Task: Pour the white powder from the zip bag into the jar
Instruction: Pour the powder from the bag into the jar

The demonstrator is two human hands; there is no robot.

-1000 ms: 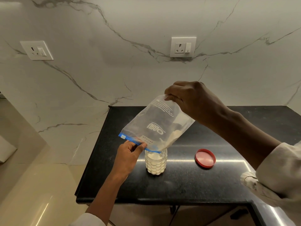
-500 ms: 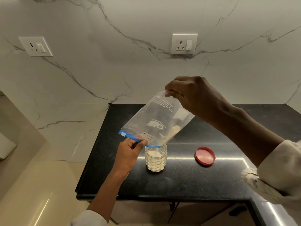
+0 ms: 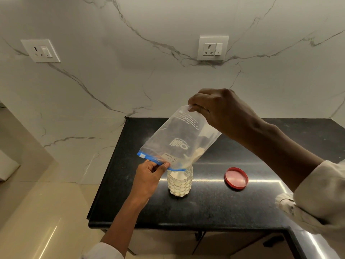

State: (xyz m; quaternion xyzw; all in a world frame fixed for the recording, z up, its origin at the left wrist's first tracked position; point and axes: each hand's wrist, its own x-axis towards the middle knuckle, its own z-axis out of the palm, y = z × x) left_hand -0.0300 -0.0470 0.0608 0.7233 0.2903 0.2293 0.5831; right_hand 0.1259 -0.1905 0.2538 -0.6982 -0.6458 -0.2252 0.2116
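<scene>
A clear zip bag (image 3: 177,139) with a blue zip strip hangs upside down and tilted over an open clear jar (image 3: 180,182) on the black counter (image 3: 214,208). My right hand (image 3: 218,111) pinches the bag's raised bottom corner. My left hand (image 3: 149,174) pinches the blue zip edge just left of the jar's mouth. A little white powder (image 3: 196,154) lies in the bag's lower right corner above the jar. White powder fills most of the jar.
A red lid (image 3: 236,178) lies flat on the counter to the right of the jar. Marble wall behind carries two sockets (image 3: 212,48) (image 3: 40,51). The counter's left edge drops to a beige floor (image 3: 37,212).
The bag holds slightly less powder in its lower corner. Both hands keep their grip and have barely shifted over the jar.
</scene>
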